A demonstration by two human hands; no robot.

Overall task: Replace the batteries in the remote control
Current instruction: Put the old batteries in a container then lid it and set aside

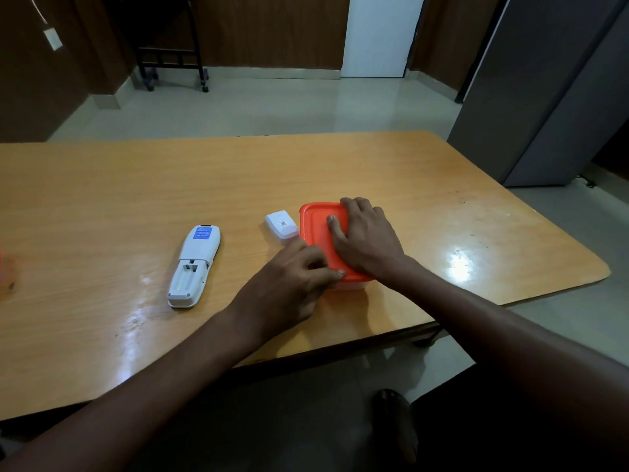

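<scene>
Head view: a glossy orange square lid point(320, 229) is pressed flat by the right hand point(366, 238), while its near corner is pinched in the left hand's point(292, 277) grip. Left of the lid, a white plastic remote control point(195, 264) is laid face down on the wood-grain desk point(102, 199), its battery bay uncovered.

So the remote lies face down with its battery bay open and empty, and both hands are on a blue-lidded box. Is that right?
Nearly. The head view shows the lid is orange, not blue. The remote does lie face down with its bay open and empty, and the left hand and right hand are on the box.
</scene>
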